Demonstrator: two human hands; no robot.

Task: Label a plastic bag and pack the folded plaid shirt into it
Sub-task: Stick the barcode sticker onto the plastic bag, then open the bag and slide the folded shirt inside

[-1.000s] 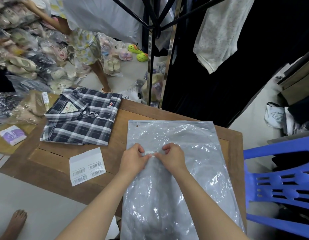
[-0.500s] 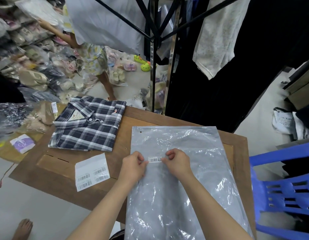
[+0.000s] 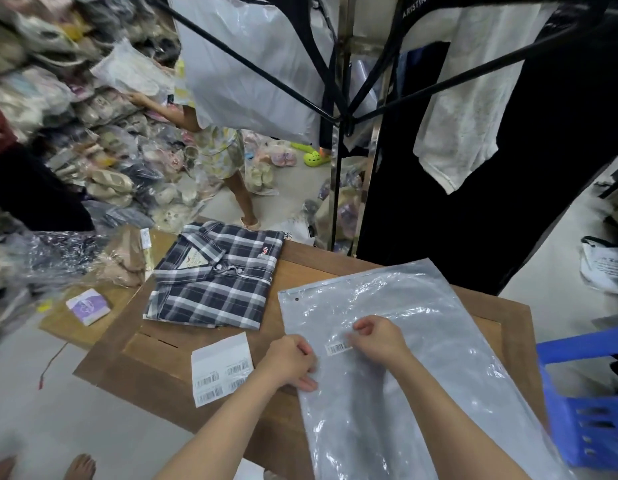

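A clear grey plastic bag (image 3: 422, 344) lies flat on the wooden table (image 3: 162, 362), its zip end at the far side. A small barcode label (image 3: 338, 348) is stuck on the bag. My right hand (image 3: 378, 337) rests on the bag with its fingertips at the label's right end. My left hand (image 3: 290, 363) lies curled on the bag's left edge, just left of the label. The folded plaid shirt (image 3: 214, 275), dark blue and white, lies on the table to the far left of the bag.
A white sheet of barcode labels (image 3: 222, 372) lies left of my left hand. A blue plastic chair (image 3: 588, 410) stands at the right. A black clothes rack (image 3: 338, 109) rises beyond the table. A person stands by heaps of bagged shoes (image 3: 103, 157) at the far left.
The label is now stuck flat on the bag. My left hand has moved off it to the bag's left edge, and my view has shifted left.
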